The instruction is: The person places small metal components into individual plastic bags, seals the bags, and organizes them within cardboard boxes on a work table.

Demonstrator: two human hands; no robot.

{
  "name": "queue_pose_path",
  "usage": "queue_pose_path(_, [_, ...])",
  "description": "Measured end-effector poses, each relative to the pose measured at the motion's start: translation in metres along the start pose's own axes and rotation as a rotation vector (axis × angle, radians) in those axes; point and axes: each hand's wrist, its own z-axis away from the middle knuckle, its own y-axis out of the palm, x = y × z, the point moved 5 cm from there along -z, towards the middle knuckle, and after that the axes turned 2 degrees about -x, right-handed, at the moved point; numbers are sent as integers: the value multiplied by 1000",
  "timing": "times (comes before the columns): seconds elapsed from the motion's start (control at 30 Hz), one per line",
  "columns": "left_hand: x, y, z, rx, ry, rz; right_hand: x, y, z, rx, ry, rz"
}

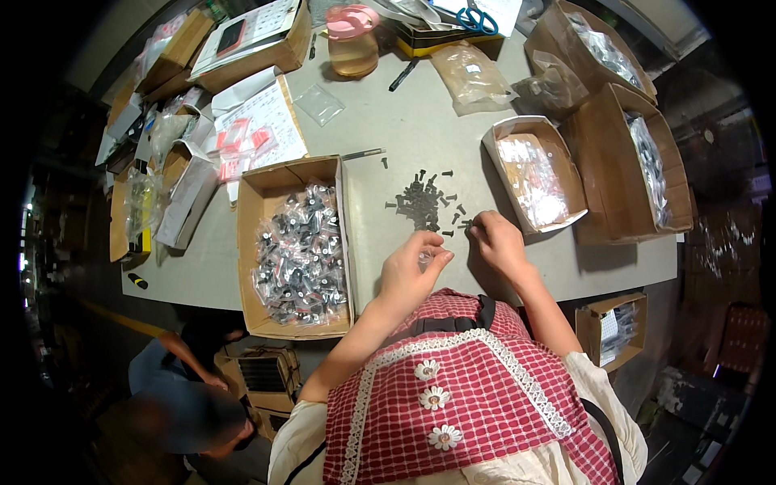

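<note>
A loose pile of small black screws [420, 200] lies on the table in front of me, with several strays around it. My left hand [411, 271] is closed at the near edge of the pile, its thumb and fingers around a small clear plastic bag [424, 257]. At the pile's right side my right hand [499, 241] has its fingertips together on a black screw [465, 225]. Left of my hands stands an open cardboard box [346, 275] full of small clear packets [301, 259] with dark parts inside.
A shallow box of clear packets [529, 174] stands at right, beside larger cardboard boxes [598, 170]. Far back are a pink-lidded jug [352, 52], a plastic bag [471, 74] and blue scissors [477, 21]. Papers [271, 121] and more boxes fill the left. A person [186, 396] bends at lower left.
</note>
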Motion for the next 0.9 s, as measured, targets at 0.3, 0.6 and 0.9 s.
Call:
queue_pose_path(0.3, [-3,-4,0,-110,147,-31,17,-15,19,88,141,-1026])
queue_pose_path(0.6, [5,-1,3,-46,54,-37,9,-14,25,90,297,-970])
queue_pose_path(0.9, [-9,3,3,27,126,-48,49,-52,21,137,109,-764])
